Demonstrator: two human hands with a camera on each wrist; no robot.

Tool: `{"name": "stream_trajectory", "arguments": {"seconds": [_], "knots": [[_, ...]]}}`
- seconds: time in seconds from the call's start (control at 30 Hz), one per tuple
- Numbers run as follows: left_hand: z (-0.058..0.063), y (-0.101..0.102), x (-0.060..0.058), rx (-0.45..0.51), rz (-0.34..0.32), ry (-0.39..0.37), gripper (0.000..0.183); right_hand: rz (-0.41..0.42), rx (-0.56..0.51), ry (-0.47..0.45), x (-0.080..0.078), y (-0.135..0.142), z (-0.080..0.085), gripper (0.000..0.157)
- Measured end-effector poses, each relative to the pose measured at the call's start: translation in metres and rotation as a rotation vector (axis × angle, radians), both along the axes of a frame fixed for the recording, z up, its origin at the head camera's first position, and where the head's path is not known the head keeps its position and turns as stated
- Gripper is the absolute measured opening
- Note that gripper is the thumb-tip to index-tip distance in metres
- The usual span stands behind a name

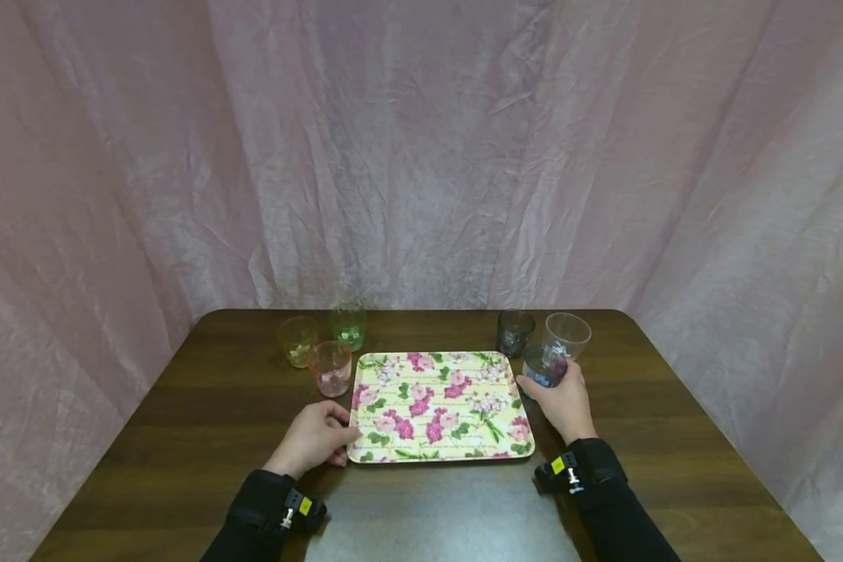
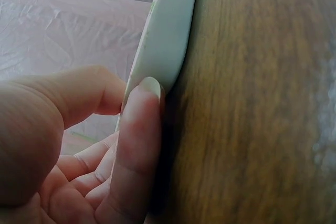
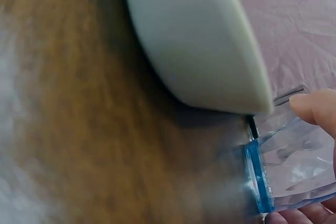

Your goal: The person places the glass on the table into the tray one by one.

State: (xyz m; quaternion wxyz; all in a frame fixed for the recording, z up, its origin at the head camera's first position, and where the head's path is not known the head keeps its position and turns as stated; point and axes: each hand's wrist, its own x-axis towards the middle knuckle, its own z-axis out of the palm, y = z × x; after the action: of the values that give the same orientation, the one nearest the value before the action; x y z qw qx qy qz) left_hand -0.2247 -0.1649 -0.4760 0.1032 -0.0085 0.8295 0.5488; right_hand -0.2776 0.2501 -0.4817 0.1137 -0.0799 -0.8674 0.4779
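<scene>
A rectangular tray (image 1: 439, 417) with pink flowers and green leaves on pale yellow lies in the middle of the table. My left hand (image 1: 312, 437) pinches its left edge near the front corner, and the left wrist view shows thumb and finger on the pale tray rim (image 2: 165, 35). On the other side, my right hand (image 1: 565, 402) grips a bluish drinking glass (image 1: 539, 373) beside the tray's right edge. Its thick blue base (image 3: 258, 177) is low over the tabletop in the right wrist view. The palm is partly out of that view.
Left of the tray stand a pink glass (image 1: 332, 376), a yellow glass (image 1: 297, 343) and a green glass (image 1: 350, 328). Behind the bluish glass are a dark grey glass (image 1: 514, 334) and a clear glass (image 1: 569, 336). A pink curtain (image 1: 421, 156) hangs beyond the brown table (image 1: 211, 421).
</scene>
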Motion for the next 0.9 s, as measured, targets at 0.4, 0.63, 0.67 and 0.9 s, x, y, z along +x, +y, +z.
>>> {"name": "stream_trajectory", "arguments": {"seconds": [0.4, 0.63, 0.67, 0.9], "knots": [[0.0002, 0.001, 0.0, -0.025, 0.025, 0.002, 0.022, 0.016, -0.051, 0.014, 0.002, 0.0001, -0.0017, 0.097], [0.0022, 0.0007, 0.0003, -0.016, 0.015, -0.005, 0.022, 0.032, -0.052, 0.009, 0.0011, 0.0009, -0.001, 0.093], [0.0022, 0.0006, 0.0004, -0.015, 0.014, -0.006, 0.022, 0.032, -0.051, 0.01, 0.0013, 0.001, -0.0009, 0.093], [0.0011, -0.0001, 0.0008, -0.016, 0.0, -0.003, 0.023, 0.048, -0.04, 0.011, 0.0032, 0.001, 0.0008, 0.091]]}}
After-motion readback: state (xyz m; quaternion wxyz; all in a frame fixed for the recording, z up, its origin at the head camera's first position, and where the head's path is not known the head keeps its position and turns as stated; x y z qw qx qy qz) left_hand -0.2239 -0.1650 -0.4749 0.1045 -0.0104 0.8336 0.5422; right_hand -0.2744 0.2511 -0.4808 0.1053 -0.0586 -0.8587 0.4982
